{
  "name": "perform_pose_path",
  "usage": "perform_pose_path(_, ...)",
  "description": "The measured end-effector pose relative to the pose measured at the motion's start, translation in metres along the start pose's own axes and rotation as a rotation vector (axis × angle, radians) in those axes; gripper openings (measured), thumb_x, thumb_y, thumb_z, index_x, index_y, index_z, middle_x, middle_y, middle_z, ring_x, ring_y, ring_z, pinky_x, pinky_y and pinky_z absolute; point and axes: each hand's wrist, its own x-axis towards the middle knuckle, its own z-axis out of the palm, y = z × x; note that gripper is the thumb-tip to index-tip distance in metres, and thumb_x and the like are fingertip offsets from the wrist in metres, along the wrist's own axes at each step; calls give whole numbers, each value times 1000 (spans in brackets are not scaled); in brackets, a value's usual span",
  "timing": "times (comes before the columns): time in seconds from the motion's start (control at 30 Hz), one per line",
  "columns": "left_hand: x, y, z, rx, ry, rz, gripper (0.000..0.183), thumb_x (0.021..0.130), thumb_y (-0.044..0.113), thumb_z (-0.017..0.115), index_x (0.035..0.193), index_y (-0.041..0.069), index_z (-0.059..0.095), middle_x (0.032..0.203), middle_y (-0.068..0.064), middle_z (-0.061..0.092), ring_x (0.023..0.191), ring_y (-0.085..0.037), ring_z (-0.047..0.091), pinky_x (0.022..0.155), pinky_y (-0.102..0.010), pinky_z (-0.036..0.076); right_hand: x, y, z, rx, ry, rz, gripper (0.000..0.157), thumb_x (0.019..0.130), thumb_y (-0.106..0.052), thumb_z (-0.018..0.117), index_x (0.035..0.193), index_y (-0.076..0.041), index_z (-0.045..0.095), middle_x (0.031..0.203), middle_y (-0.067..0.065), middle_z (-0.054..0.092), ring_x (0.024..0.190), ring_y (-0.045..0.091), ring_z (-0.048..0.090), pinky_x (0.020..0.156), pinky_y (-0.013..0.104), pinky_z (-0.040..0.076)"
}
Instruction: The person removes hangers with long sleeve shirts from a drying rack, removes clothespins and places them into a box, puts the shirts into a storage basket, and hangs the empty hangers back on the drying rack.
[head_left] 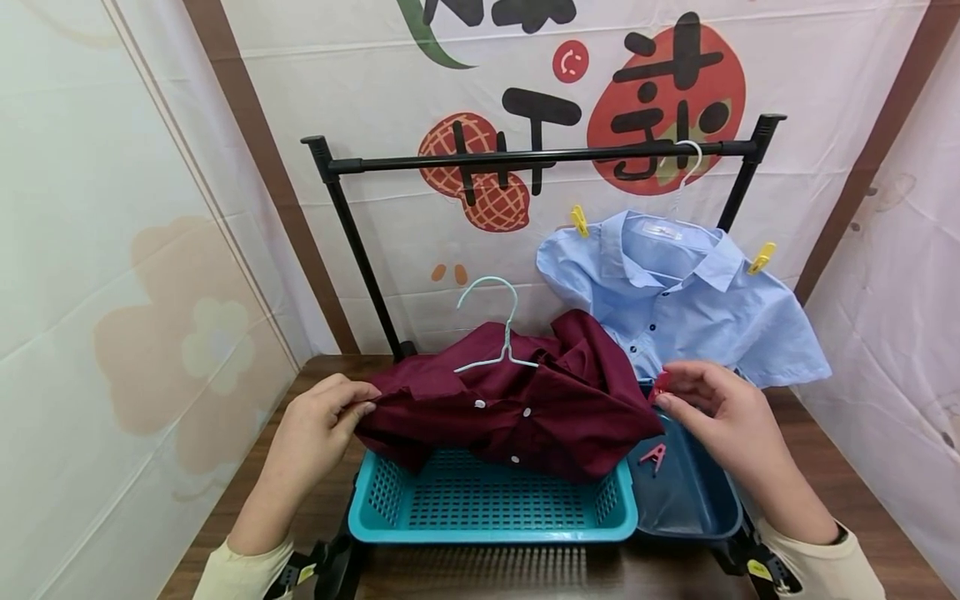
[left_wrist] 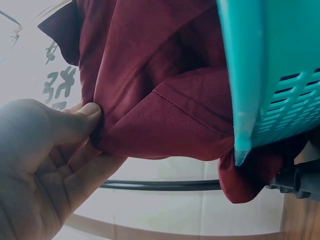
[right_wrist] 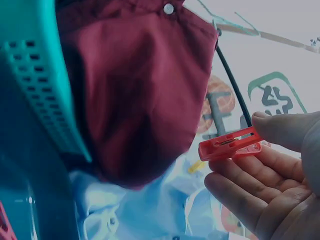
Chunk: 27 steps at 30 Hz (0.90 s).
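Note:
A dark red shirt (head_left: 450, 408) with white buttons lies bunched over the back of a teal basket (head_left: 495, 536), a pale green hanger (head_left: 507, 333) rising from its collar. My left hand (head_left: 311, 429) pinches the shirt's left edge between thumb and fingers, as the left wrist view also shows. In my right hand (head_left: 731, 417) a red clothespin (right_wrist: 230, 143) is pinched between thumb and fingertips, close to the shirt's right side but apart from it. Another pink clothespin (head_left: 654, 457) lies in the dark blue tray (head_left: 686, 500) below that hand.
A black rack's bar (head_left: 465, 160) spans the back. From its right end hangs a light blue shirt (head_left: 675, 308) on a white hanger (head_left: 692, 158), with yellow clothespins (head_left: 579, 221) at both shoulders. Basket and tray stand side by side on a wooden table (head_left: 270, 467).

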Motion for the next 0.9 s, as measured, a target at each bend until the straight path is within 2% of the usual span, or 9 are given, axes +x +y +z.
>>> perform_pose_path(0.27, 1, 0, 2, 11, -15, -9, 20, 86, 6, 81, 97, 22, 77, 86, 12, 63, 66, -4, 46, 61, -18, 37, -6, 17, -13, -76, -55, 92, 36, 94, -15, 77, 127, -4, 67, 106, 12, 72, 86, -4, 68, 75, 8, 52)
perform_pose_path(0.67, 0, 0, 0, 10, -2, -2, 21, 85, 4, 82, 97, 21, 76, 87, 12, 64, 66, -4, 47, 62, -15, 35, -1, 39, -26, -116, -189, 203, 41, 95, -26, 76, 127, -4, 65, 110, 13, 72, 90, 0, 69, 75, 12, 54)
perform_pose_path(0.9, 0, -1, -1, 17, -1, 0, 22, 85, 4, 82, 99, 22, 76, 87, 13, 63, 66, -3, 46, 61, -15, 35, 3, 46, -30, -95, -237, 214, 44, 95, -23, 76, 130, 0, 62, 119, 20, 69, 95, -1, 66, 78, 9, 51)
